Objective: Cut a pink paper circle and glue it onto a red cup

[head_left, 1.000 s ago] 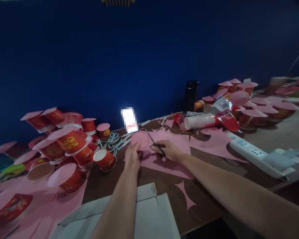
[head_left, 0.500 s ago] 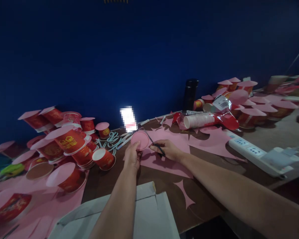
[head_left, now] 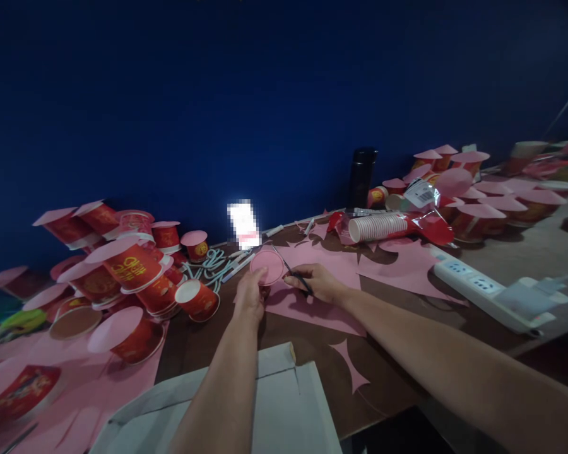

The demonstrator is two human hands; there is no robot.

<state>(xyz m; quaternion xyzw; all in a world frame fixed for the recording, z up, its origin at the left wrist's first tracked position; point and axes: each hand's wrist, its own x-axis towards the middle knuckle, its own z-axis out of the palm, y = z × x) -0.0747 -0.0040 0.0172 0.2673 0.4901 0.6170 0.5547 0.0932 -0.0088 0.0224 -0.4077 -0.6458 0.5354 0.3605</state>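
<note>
Pink disc [head_left: 269, 261] in your left hand [head_left: 250, 294]
Fingers pinch its lower edge; your right hand [head_left: 322, 284] grips dark scissors [head_left: 300, 279].

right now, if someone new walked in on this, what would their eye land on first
Probably the bright white rectangle, its details pixelated, at the foot of the dark blue wall. Next, the red cups heaped at the left, many with flat pink tops. Then, in the middle, the left hand holding a pink disc, close to the scissors in the right hand.
</note>
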